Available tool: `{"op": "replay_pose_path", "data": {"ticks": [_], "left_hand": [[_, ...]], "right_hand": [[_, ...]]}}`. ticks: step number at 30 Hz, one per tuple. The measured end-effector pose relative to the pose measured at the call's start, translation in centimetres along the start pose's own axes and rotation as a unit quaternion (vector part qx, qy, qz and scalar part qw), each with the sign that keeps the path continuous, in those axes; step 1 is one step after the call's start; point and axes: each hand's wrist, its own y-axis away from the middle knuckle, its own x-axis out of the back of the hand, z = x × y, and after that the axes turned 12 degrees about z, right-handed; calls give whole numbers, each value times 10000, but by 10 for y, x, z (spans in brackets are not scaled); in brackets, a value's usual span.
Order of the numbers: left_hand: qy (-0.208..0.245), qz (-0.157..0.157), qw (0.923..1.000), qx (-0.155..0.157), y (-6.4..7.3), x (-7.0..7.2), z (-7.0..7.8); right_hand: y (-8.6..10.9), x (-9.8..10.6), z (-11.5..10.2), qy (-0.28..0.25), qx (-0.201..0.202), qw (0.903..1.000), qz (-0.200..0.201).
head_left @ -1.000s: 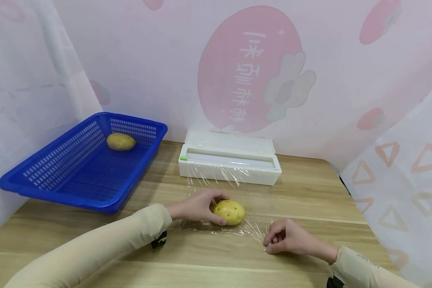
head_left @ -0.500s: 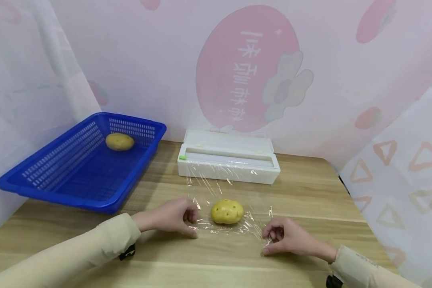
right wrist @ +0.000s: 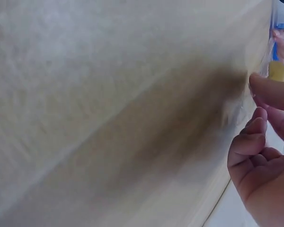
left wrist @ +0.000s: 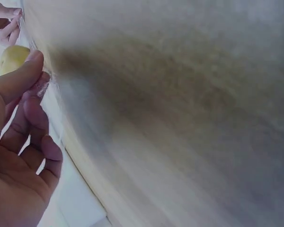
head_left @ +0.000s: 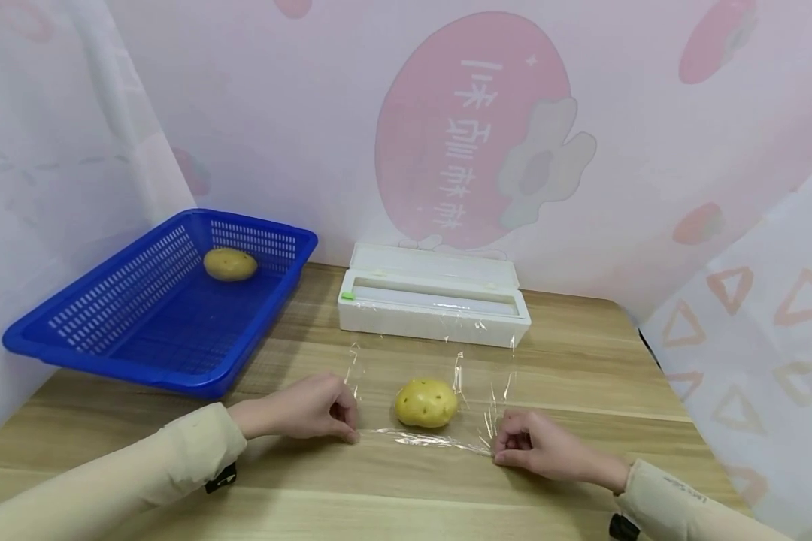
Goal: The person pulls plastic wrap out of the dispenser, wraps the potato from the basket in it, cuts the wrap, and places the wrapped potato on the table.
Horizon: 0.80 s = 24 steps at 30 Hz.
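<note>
A yellow potato [head_left: 426, 403] lies on a sheet of clear plastic wrap [head_left: 440, 439] that runs forward from a white dispenser box [head_left: 433, 324]. My left hand [head_left: 306, 407] pinches the sheet's near left corner between thumb and finger; the left wrist view shows film bunched at those fingertips [left wrist: 35, 56]. The near right corner is pinched by my right hand [head_left: 552, 445]. Between the two hands the near edge of the wrap stretches in a line just in front of the potato. Neither hand touches the potato.
At the left stands a blue plastic basket [head_left: 243, 342] with a second potato [head_left: 230, 264] inside. The dispenser's lid [head_left: 433, 263] is raised at the back, and a green clip [head_left: 348, 296] sits at its left end. A printed curtain [head_left: 277, 135] hangs behind the wooden table [head_left: 582, 346].
My left hand has let go of the potato, moved left and taken hold of the wrap's corner. The wrap's near edge is now straighter. The right hand has stayed about where it was.
</note>
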Motion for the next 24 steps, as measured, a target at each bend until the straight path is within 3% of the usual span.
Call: {"op": "replay_pose_path", "data": {"ticks": [8, 11, 17, 21, 24], "left_hand": [[54, 142, 9972, -729, 7, 9, 8], [162, 155, 9960, -870, 9, 12, 10], [347, 435, 9969, -562, 9, 15, 7], [136, 978, 9948, -236, 6, 17, 5], [-34, 1403, 9899, -183, 2, 17, 4]], "right_hand": [[-2, 3, -3, 294, 350, 9982, 395], [-2, 4, -4, 387, 432, 9970, 520], [-3, 7, -4, 287, 310, 9968, 684], [-5, 10, -3, -100, 19, 9969, 785], [-9, 13, -2, -416, -178, 9954, 844]]}}
